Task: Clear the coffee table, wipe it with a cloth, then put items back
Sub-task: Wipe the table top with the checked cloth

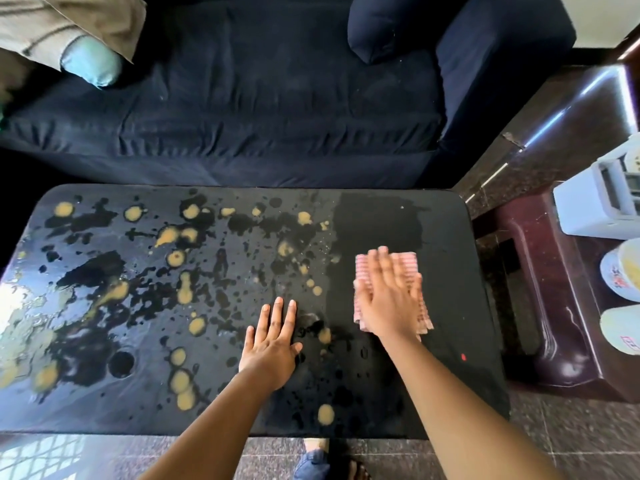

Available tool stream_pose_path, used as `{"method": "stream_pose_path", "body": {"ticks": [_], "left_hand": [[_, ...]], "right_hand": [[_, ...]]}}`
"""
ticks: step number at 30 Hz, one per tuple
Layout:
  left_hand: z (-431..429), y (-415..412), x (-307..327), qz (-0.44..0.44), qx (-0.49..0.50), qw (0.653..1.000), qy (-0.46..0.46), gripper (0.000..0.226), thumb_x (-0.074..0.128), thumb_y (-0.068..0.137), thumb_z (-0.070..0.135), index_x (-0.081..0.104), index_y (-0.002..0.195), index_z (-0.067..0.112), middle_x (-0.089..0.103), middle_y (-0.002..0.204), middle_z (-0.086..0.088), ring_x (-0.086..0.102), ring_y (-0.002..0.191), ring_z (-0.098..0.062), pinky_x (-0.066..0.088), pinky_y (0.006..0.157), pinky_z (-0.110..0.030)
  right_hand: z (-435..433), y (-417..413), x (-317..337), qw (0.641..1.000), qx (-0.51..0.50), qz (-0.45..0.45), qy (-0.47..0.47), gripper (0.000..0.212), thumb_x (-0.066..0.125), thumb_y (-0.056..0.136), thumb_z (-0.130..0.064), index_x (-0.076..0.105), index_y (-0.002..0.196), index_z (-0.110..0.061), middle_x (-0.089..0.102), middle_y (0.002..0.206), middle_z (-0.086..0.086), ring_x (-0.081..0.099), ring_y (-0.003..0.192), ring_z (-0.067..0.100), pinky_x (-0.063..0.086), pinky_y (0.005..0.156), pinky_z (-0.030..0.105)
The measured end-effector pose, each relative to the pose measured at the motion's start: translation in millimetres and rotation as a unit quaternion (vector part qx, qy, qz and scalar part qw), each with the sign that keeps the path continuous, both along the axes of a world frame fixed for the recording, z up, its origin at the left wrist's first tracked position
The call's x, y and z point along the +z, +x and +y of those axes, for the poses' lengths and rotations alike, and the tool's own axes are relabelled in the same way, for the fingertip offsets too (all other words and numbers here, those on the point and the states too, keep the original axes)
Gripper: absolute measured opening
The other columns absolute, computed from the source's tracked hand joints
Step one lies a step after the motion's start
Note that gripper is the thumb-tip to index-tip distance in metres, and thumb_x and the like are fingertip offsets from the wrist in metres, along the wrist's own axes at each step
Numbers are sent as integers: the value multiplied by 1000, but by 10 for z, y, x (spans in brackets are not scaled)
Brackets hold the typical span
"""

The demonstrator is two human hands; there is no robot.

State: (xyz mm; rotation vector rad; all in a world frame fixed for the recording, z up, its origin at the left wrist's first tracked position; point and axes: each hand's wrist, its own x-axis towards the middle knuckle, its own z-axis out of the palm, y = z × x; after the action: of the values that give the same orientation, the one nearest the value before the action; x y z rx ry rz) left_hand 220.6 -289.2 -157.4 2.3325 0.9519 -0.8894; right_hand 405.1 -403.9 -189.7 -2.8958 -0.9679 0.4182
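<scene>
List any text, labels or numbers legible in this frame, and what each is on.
No text here can be read.
Red print on the upper white tub: too blurred to read.
Red mark on the lower white tub: blurred and cut off by the frame edge.
White box: no legible label.

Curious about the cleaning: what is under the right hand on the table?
A folded pink-and-white checked cloth lies under the right hand, flat on the black coffee table. The cloth's middle and the tabletop beneath are hidden.
</scene>
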Motion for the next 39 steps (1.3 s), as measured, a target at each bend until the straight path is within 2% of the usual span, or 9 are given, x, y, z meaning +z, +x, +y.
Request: {"method": "stream_pose_path", "body": {"ticks": [3, 7, 9, 12, 16, 22, 30, 35, 39], "left_hand": [[-9, 7, -4, 4, 3, 1000, -4, 68, 24, 103, 35, -34, 138, 32, -37, 150, 7, -30, 141, -17, -7, 118, -43], [-18, 5, -6, 10, 5, 1000, -1, 68, 24, 103, 36, -36, 134, 33, -38, 150, 7, -30, 141, -17, -6, 118, -43], [-12, 4, -6, 12, 4, 1000, -3, 68, 23, 103, 36, -35, 138, 32, -38, 150, 7, -29, 141, -17, -6, 118, -43], [-5, 11, -12, 12, 4, 1000, -7, 68, 23, 103, 37, -35, 138, 33, -38, 150, 7, -30, 141, -17, -7, 118, -43], [-3, 6, -19, 13, 5, 1000, -10, 68, 23, 103, 37, -33, 140, 32, -38, 150, 7, -31, 140, -16, -8, 118, -43], [4, 5, -6, 20, 0, 1000, -13, 68, 23, 103, 40, -31, 142, 32, -38, 150, 7, -31, 140, -16, -8, 118, -43], [12, 0, -45, 19, 0, 1000, -10, 67, 23, 103, 41, -30, 143, 33, -37, 150, 7, -30, 141, -16, -7, 118, -43], [3, -3, -61, 20, -4, 1000, 2, 68, 24, 102, 42, -29, 144, 33, -36, 151, 7, -27, 142, -16, -6, 118, -43], [3, 3, -46, 16, 0, 1000, -5, 68, 24, 103, 41, -29, 144, 33, -36, 151, 8, -28, 142, -16, -6, 118, -43]], "right_hand": [[70, -173, 16, 996, -86, 14, 10, 62, 16, 97, -52, -3, 151, -28, -9, 159, -8, -9, 146, 15, -8, 115, 51], [15, -608, -20, 991, 126, -9, 32, 63, 23, 94, -54, 15, 151, -28, 9, 159, -7, 10, 146, 17, 1, 114, 52], [-138, -492, -48, 985, 172, -14, 21, 63, 22, 95, -56, 13, 151, -31, 7, 158, -10, 10, 146, 15, 3, 114, 51], [-397, -287, -62, 996, 85, -18, 3, 63, 13, 93, -57, 3, 151, -34, -3, 158, -13, -3, 146, 11, -2, 115, 50], [-277, -531, -51, 998, -52, -24, 16, 65, 18, 93, -54, 15, 151, -26, 9, 159, -6, 11, 146, 17, 5, 114, 54], [-147, -839, -69, 997, 55, -19, 44, 61, 24, 94, -54, 23, 150, -29, 19, 157, -7, 16, 145, 15, 10, 113, 53], [-455, -734, -73, 998, -48, -27, 32, 65, 18, 92, -55, 16, 151, -27, 9, 158, -6, 12, 146, 17, 3, 113, 53], [-194, -1089, -76, 996, 61, -11, 60, 61, 25, 94, -54, 25, 149, -28, 20, 157, -7, 16, 145, 16, 9, 113, 53], [-707, -819, -100, 998, 37, -36, 47, 60, 26, 94, -54, 23, 150, -31, 18, 157, -9, 14, 144, 13, 9, 113, 52]]}}
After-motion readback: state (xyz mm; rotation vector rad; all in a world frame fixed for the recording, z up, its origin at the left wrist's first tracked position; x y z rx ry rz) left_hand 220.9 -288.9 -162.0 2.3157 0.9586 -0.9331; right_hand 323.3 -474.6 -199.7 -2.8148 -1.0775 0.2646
